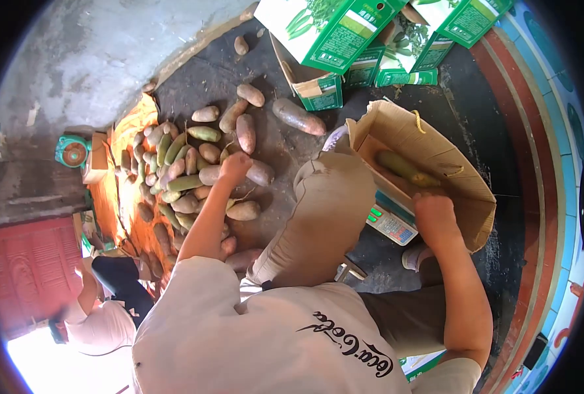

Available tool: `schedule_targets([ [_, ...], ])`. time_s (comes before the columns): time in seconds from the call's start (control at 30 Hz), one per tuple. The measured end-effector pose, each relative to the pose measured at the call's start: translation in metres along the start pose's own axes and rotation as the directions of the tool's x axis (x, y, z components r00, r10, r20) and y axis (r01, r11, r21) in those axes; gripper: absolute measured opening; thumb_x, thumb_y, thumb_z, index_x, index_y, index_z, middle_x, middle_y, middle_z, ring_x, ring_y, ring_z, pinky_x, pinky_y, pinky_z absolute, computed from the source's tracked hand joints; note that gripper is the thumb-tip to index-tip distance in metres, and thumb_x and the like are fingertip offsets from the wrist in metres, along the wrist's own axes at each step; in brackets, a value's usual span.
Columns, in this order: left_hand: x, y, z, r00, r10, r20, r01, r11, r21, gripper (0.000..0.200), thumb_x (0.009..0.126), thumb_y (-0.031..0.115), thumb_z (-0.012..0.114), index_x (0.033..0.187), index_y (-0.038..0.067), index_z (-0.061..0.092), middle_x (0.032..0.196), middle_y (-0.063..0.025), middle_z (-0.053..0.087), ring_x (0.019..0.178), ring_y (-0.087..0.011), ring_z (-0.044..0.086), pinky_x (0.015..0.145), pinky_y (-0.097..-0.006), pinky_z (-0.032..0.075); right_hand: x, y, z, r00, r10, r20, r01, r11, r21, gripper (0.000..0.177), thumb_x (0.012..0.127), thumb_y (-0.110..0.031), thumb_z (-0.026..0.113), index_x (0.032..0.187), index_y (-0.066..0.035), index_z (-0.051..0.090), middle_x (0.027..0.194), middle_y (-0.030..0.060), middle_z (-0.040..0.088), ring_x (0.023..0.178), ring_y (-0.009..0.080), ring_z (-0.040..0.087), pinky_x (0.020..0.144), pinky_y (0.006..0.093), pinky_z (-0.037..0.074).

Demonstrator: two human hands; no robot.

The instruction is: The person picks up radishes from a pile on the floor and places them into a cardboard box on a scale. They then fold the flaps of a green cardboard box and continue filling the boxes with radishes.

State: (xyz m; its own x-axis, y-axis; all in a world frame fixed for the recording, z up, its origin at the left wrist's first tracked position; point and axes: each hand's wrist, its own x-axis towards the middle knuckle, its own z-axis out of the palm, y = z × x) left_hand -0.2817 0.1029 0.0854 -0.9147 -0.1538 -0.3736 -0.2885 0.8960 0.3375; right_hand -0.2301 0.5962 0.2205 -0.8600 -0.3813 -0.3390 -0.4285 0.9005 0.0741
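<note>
Grey wall (pixel 128 59) fills the upper left, with a red door (pixel 32 262) below it and bright light at the bottom corner. Near the wall sits a round teal device (pixel 73 151); lower down, another person (pixel 105 325) in a pale shirt bends beside some dark cloth (pixel 122 282). Next comes an orange sheet (pixel 105 207), partly under a heap of long vegetables (pixel 185 184), some green, some brownish-red, which spreads onto the dark floor (pixel 459 85).

At the heap's right side is the left hand (pixel 236 167), its fingers curled in among the vegetables; whether it grips one I cannot tell. One long vegetable (pixel 298 117) lies apart from the heap, towards the green and white cartons (pixel 344 39) at the top. Below it rises a bent knee (pixel 336 194) in brown trousers.

Right of the knee, a scale (pixel 392 226) shows its lit green display and keypad just beside an open cardboard box (pixel 469 203). Inside the box lies a green vegetable (pixel 396 163). The right hand (pixel 434 213) is at the box's near side, fingers bent close to the vegetable's end; what they hold, if anything, is hidden. Farther right, a reddish-brown band (pixel 543 217) curves past blue tiles (pixel 570 197).
</note>
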Motion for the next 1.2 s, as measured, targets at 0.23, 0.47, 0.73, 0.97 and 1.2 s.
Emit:
schedule_targets([
  [0.23, -0.051, -0.056, 0.093, 0.931, -0.270, 0.246, 0.235, 0.959, 0.161, 0.033, 0.078, 0.027, 0.061, 0.106, 0.011, 0.062, 0.108, -0.0155, 0.064, 0.105, -0.0317, 0.060, 0.090, -0.0422, 0.046, 0.002, 0.011, -0.010, 0.992, 0.061, -0.106, -0.084, 0.970, -0.226, 0.004, 0.077, -0.012, 0.058, 0.080, -0.013, 0.057, 0.075, 0.0025, 0.060, 0.071, 0.0174, 0.063, 0.059, 0.0293, 0.050],
  [0.47, -0.061, -0.049, 0.122, 0.886, -0.383, 0.262, 0.343, 0.920, 0.188, 0.040, 0.076, 0.025, 0.068, 0.113, 0.014, 0.057, 0.118, -0.0133, 0.057, 0.113, -0.0301, 0.054, 0.094, -0.0408, 0.045, -0.003, -0.014, 0.007, 0.997, 0.065, -0.047, -0.073, 0.981, -0.181, 0.008, 0.074, -0.009, 0.061, 0.080, -0.011, 0.056, 0.075, 0.0038, 0.060, 0.070, 0.0195, 0.064, 0.057, 0.0318, 0.051],
  [0.73, -0.028, -0.043, 0.123, 0.961, -0.275, -0.011, 0.268, 0.925, 0.270, 0.057, 0.071, 0.022, 0.071, 0.123, 0.014, 0.047, 0.127, -0.0095, 0.045, 0.120, -0.0287, 0.044, 0.095, -0.0412, 0.042, -0.001, 0.001, 0.013, 0.990, 0.128, 0.051, -0.134, 0.983, 0.130, 0.015, 0.074, -0.008, 0.061, 0.089, -0.008, 0.061, 0.072, 0.0121, 0.063, 0.066, 0.0283, 0.065, 0.060, 0.0376, 0.052],
  [0.97, 0.002, -0.064, 0.088, 0.938, -0.241, -0.249, 0.327, 0.856, 0.401, 0.059, 0.071, 0.017, 0.070, 0.125, 0.017, 0.045, 0.133, -0.0059, 0.038, 0.128, -0.0265, 0.034, 0.097, -0.0443, 0.039, -0.002, -0.001, 0.018, 0.998, 0.058, -0.019, -0.055, 0.989, 0.139, 0.007, 0.073, -0.005, 0.058, 0.080, -0.008, 0.057, 0.073, 0.0109, 0.060, 0.068, 0.0285, 0.063, 0.061, 0.0379, 0.051],
  [1.2, 0.028, -0.107, 0.068, 0.936, -0.301, -0.182, 0.350, 0.758, 0.550, 0.053, 0.079, 0.014, 0.060, 0.129, 0.019, 0.045, 0.139, -0.0035, 0.038, 0.134, -0.0250, 0.029, 0.101, -0.0487, 0.034, -0.004, 0.009, 0.017, 0.990, 0.139, 0.032, -0.142, 0.981, 0.129, 0.009, 0.071, -0.003, 0.058, 0.079, -0.007, 0.057, 0.075, 0.0108, 0.059, 0.070, 0.0286, 0.063, 0.061, 0.0380, 0.051],
])
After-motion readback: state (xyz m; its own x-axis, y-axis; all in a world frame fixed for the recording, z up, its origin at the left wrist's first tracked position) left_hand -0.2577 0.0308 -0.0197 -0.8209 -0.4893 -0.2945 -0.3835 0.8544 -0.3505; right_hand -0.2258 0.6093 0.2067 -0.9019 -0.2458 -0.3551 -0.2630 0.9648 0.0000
